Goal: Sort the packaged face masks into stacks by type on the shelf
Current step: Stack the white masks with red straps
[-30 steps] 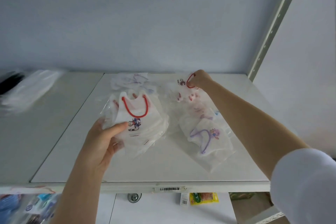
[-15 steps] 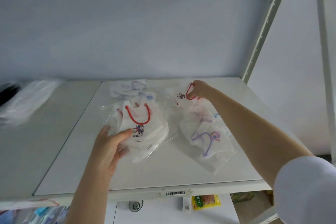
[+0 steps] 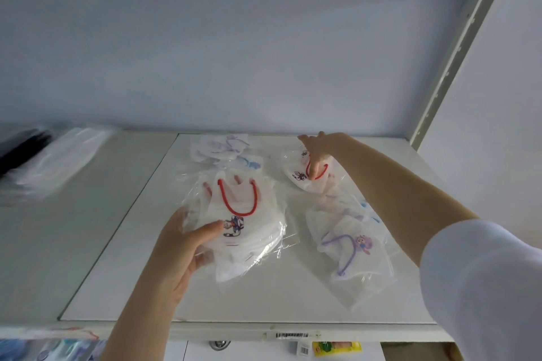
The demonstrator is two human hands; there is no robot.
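Observation:
My left hand (image 3: pixel 179 246) grips a stack of clear-packaged white masks with red ear loops (image 3: pixel 239 220), held just above the white shelf (image 3: pixel 264 299). Farther back, my right hand (image 3: pixel 318 152) pinches another red-loop packaged mask (image 3: pixel 305 177), lifted off a loose pile. A packaged mask with purple loops and a purple cartoon print (image 3: pixel 349 246) lies at the right, on top of blue-loop ones (image 3: pixel 362 208). At the back sits a small heap of pale purple and blue-loop masks (image 3: pixel 223 149).
A bundle of plain white packaged masks (image 3: pixel 58 161) and something black (image 3: pixel 17 149) lie on the grey shelf section at the left. A metal upright (image 3: pixel 445 67) stands at the right rear. Packaged goods show below the shelf edge (image 3: pixel 331 349).
My right hand has raised the red-loop mask off the pile at the back. The left hand keeps its hold on the stack; the view has tilted upward.

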